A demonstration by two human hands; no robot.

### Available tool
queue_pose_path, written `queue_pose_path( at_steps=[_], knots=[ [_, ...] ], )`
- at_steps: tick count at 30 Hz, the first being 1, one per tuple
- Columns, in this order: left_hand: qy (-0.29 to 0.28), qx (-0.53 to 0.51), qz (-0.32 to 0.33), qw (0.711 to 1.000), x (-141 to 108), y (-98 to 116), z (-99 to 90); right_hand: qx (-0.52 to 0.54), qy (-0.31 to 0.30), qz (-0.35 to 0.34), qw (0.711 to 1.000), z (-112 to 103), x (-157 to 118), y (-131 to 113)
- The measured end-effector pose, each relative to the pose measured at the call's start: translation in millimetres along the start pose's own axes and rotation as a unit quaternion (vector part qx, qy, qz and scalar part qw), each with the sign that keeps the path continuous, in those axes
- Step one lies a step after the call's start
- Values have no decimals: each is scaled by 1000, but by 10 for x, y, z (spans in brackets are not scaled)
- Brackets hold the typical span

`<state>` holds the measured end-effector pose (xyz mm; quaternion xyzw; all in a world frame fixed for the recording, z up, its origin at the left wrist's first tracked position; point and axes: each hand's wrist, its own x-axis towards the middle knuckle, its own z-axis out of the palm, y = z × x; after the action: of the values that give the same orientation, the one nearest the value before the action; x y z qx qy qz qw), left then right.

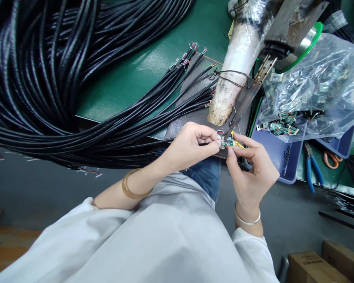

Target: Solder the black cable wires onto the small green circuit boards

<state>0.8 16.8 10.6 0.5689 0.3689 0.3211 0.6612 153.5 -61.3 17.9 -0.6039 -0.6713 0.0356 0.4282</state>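
My left hand [194, 141] pinches the stripped end of a black cable, its thin coloured wires fanned toward a small green circuit board [229, 144]. Between the thumb and forefinger of my right hand [250, 161] the board is gripped at its right side. A soldering iron [250, 94], fixed above and pointing down-left, has its dark tip right at the board; contact cannot be made out exactly. Just left of the iron hangs a stained white tube [228, 78] with wire tied around it.
Many black cables [112, 129] run in from the left, stripped ends on a dark board [194, 114]. At right are a plastic bag [315, 86] of circuit boards, a blue-purple tray [292, 157], blue-handled pliers [312, 167] and orange-handled scissors [332, 160]. Cardboard boxes [315, 267] stand below.
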Motion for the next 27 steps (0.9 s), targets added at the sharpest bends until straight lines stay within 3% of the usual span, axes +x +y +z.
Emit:
queue_pose_path(
  at_steps=[27],
  knots=[
    [-24, -31, -21, 999, 28, 76, -26, 6, -7, 0, 1000, -50, 87, -54]
  ],
)
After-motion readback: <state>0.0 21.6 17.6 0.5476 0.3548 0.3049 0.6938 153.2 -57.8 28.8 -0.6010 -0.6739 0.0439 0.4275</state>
